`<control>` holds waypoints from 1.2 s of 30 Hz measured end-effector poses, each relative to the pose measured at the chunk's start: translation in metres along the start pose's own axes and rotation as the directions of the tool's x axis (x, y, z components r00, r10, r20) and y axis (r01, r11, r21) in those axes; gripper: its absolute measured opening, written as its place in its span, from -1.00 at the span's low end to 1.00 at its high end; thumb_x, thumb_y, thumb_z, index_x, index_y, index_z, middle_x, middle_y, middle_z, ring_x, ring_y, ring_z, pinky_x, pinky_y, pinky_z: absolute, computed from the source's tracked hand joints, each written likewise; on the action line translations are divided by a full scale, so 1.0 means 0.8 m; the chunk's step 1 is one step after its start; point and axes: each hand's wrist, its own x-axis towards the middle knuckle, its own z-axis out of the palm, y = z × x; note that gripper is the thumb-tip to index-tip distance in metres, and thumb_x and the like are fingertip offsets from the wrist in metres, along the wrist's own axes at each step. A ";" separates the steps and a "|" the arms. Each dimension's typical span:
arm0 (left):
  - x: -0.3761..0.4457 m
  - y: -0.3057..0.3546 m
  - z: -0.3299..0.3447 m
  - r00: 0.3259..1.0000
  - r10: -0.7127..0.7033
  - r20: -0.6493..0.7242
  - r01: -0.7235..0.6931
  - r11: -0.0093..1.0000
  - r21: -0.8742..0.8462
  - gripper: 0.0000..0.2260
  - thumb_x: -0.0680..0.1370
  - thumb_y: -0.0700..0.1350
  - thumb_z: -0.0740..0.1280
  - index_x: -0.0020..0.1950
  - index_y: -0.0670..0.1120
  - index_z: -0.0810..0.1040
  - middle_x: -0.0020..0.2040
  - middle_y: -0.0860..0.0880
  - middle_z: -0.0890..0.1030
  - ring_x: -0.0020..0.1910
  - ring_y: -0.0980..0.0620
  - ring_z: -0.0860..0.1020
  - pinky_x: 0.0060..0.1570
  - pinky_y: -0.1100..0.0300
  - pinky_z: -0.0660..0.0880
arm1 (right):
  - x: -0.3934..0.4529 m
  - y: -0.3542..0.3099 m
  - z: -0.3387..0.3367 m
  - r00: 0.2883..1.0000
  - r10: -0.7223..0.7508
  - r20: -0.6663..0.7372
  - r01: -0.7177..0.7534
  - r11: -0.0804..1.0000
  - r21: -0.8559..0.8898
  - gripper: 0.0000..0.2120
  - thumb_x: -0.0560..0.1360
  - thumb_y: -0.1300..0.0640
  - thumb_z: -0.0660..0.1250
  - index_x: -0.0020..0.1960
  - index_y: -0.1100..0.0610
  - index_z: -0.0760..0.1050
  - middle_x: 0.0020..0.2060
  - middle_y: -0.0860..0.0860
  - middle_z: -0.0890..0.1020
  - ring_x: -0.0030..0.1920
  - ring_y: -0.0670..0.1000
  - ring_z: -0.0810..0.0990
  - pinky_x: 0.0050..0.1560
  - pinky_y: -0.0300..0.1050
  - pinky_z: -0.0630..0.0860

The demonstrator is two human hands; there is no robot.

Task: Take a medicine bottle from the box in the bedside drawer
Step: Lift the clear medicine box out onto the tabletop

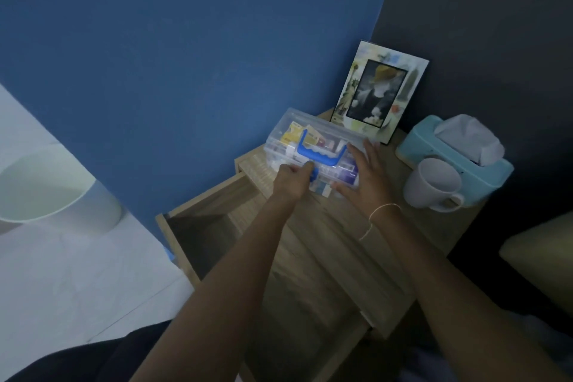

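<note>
A clear plastic medicine box (290, 130) with a blue handle (321, 153) stands on top of the wooden bedside table (341, 242), near its back left corner. Packets and small bottles show through its lid, which is closed. My left hand (293, 178) pinches the blue latch (313, 176) on the box's front. My right hand (364, 175) lies flat with fingers spread on the right end of the box. The drawer (198, 226) stands pulled out to the left, and its inside is dark.
A framed picture (376, 91) leans against the wall behind the box. A white mug (434, 184) and a light blue tissue box (455, 158) stand on the table's right side. A white bin (52, 189) is on the floor at left.
</note>
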 end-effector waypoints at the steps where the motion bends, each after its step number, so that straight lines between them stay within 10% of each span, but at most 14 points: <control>1: -0.001 0.003 0.002 1.000 -0.018 -0.003 0.018 0.999 -0.028 -0.65 0.51 0.07 0.29 0.12 -0.18 0.51 0.03 -0.10 0.61 0.02 -0.07 0.58 -0.03 0.10 0.49 | -0.002 -0.001 -0.001 1.000 -0.008 -0.001 0.008 1.000 0.012 -0.22 0.41 0.07 0.49 0.51 0.07 0.17 0.57 0.12 0.02 0.56 0.16 -0.12 0.50 0.12 0.06; 11: -0.015 0.006 0.010 0.987 -0.157 0.021 0.158 0.967 -0.200 -0.52 0.52 0.02 0.31 0.33 -0.21 0.37 0.22 -0.21 0.55 0.17 -0.16 0.55 0.22 -0.08 0.52 | -0.019 0.005 0.000 0.999 -0.036 0.013 0.035 0.997 0.071 -0.24 0.40 0.13 0.49 0.50 0.04 0.21 0.56 0.14 0.03 0.56 0.16 -0.15 0.50 0.08 -0.01; 17: -0.026 -0.004 -0.003 0.995 -0.104 0.003 0.103 0.982 -0.156 -0.85 0.48 -0.31 0.27 -0.22 -0.12 0.55 -0.11 -0.15 0.61 0.03 -0.15 0.58 0.14 -0.07 0.57 | -0.015 0.003 -0.006 0.997 -0.053 0.051 0.048 0.994 0.098 -0.24 0.39 0.13 0.49 0.49 0.04 0.21 0.57 0.11 0.04 0.56 0.13 -0.16 0.52 0.10 0.04; 20: -0.034 -0.007 -0.004 0.996 -0.047 -0.070 0.042 0.996 -0.079 -0.79 0.45 -0.26 0.39 0.06 -0.17 0.49 0.07 -0.14 0.58 0.10 -0.11 0.55 0.16 -0.05 0.55 | -0.012 0.008 -0.014 0.994 -0.071 0.086 0.061 0.992 0.114 -0.21 0.36 0.16 0.52 0.49 0.04 0.23 0.57 0.10 0.04 0.56 0.09 -0.11 0.51 0.09 0.13; 24: -0.038 -0.006 -0.031 0.931 0.189 -0.312 -0.174 0.982 0.075 -0.39 0.43 -0.24 0.35 0.43 -0.21 0.20 0.40 -0.22 0.32 0.35 -0.20 0.37 0.33 -0.10 0.39 | -0.030 0.002 -0.004 0.988 0.133 -0.079 -0.099 0.937 0.334 -0.08 0.27 0.19 0.58 0.50 0.01 0.19 0.52 0.08 0.20 0.49 0.05 0.22 0.39 0.03 0.36; 28: -0.030 0.009 -0.050 0.885 0.420 -0.200 -0.374 0.899 0.229 -0.52 0.46 -0.27 0.29 0.38 -0.17 0.34 0.34 -0.19 0.44 0.33 -0.15 0.42 0.36 -0.12 0.36 | -0.056 -0.014 0.010 0.940 0.324 -0.110 -0.175 0.732 0.659 -0.25 0.38 0.12 0.50 0.47 -0.07 0.22 0.31 -0.08 0.52 0.25 -0.09 0.53 0.21 -0.02 0.54; 36: 0.019 0.055 -0.052 0.722 0.691 -0.043 -0.649 0.697 0.306 -0.39 0.53 -0.20 0.22 0.54 -0.08 0.06 0.50 -0.04 0.25 0.41 0.17 0.21 0.38 0.26 0.13 | 0.003 -0.027 -0.037 0.776 0.366 -0.513 0.074 0.755 0.651 -0.72 0.52 0.23 0.32 0.17 -0.03 0.38 0.11 -0.02 0.60 0.11 -0.26 0.58 0.09 -0.36 0.52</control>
